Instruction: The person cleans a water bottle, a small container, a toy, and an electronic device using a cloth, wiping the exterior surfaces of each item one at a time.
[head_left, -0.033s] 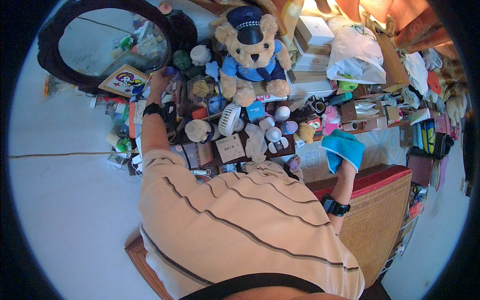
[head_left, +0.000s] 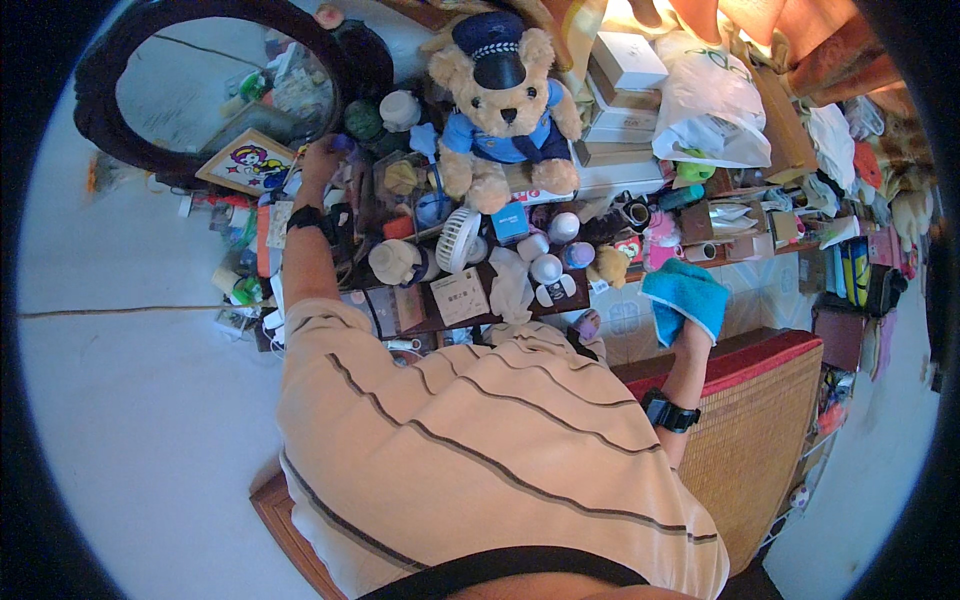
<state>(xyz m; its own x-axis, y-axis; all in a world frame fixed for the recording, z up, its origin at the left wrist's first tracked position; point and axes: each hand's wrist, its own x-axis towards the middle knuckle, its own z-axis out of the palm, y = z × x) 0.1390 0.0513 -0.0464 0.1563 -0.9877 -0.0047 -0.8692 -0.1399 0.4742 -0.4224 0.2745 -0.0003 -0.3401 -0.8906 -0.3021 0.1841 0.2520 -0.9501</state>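
Observation:
My left hand (head_left: 320, 160) reaches to the back left of the crowded table, beside the dark oval mirror frame (head_left: 95, 110) and a framed cartoon picture (head_left: 247, 160). Its fingers look closed at a small purple thing (head_left: 343, 145); what they grip is too small to make out. At the right, away from the table's front edge, my right hand (head_left: 694, 337) holds a turquoise cloth (head_left: 688, 296) that drapes over it and hides the fingers. Between my hands sits a teddy bear (head_left: 510, 118) in a blue uniform and cap.
In front of the bear stand a white handheld fan (head_left: 459, 240), a blue box (head_left: 510, 222) and several small bottles. White boxes (head_left: 628, 62) and a white plastic bag (head_left: 712, 108) fill the back right. A woven mat with a red edge (head_left: 750, 420) lies near my right arm.

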